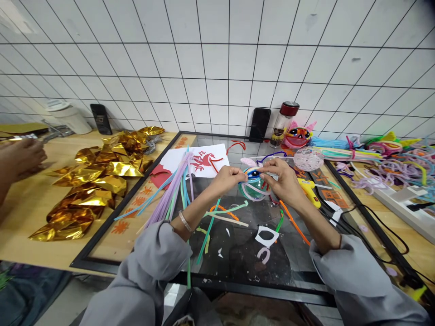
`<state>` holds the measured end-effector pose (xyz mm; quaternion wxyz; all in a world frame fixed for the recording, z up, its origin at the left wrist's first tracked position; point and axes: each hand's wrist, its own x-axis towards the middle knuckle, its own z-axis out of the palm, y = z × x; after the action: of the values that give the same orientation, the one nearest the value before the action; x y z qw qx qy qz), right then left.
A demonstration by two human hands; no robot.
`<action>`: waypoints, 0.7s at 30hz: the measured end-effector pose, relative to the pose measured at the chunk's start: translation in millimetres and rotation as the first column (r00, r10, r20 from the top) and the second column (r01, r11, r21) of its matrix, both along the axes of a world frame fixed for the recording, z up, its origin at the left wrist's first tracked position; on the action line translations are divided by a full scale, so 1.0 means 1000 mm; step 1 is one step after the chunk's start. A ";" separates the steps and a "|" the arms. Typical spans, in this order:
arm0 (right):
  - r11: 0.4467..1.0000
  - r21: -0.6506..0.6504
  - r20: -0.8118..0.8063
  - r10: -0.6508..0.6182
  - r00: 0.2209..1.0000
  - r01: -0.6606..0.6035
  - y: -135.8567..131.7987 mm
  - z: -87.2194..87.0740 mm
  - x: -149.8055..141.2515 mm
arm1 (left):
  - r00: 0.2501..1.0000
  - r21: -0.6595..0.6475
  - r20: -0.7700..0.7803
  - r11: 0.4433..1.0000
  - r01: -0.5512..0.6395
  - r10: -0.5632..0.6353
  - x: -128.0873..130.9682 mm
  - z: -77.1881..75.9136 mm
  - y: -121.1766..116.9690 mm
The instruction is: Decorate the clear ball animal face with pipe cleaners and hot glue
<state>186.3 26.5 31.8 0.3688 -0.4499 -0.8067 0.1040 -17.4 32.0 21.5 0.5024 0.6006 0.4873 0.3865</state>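
Note:
Between my hands, above the dark glass mat [238,253], is a small round craft piece [254,192] wrapped in pipe cleaners, with a clear greenish body and a blue and black eye shape. My left hand [227,179] pinches its left edge, thumb and fingers together. On the other side, my right hand [281,179] is closed on its upper right edge near the eye; the exact fingertip contact is partly hidden. Below lie loose green pipe cleaners [226,211], an orange one [295,222] and a white paper cutout [267,236] with an oval hole.
To the left are a bundle of pastel pipe cleaners [173,190], crumpled gold foil [98,185] and another person's hand [25,158]. On the right lie a yellow glue gun [310,192], black cables and a white power strip [408,213]. A glass bottle [282,127] and phone [260,125] stand behind.

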 end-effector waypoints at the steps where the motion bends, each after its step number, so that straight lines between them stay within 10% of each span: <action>1: 1.000 0.000 0.005 0.001 1.000 -0.001 0.000 0.001 0.000 | 1.000 0.003 -0.006 1.000 0.005 -0.005 0.000 0.000 0.000; 21: 0.996 -0.027 0.085 0.089 0.992 -0.087 -0.004 0.017 0.005 | 0.941 0.087 -0.339 0.995 0.046 -0.013 -0.002 0.019 -0.019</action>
<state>190.8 22.3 49.3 0.3235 -0.4222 -0.8396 0.1103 -19.2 12.8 40.6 0.3883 0.6881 0.5384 0.2928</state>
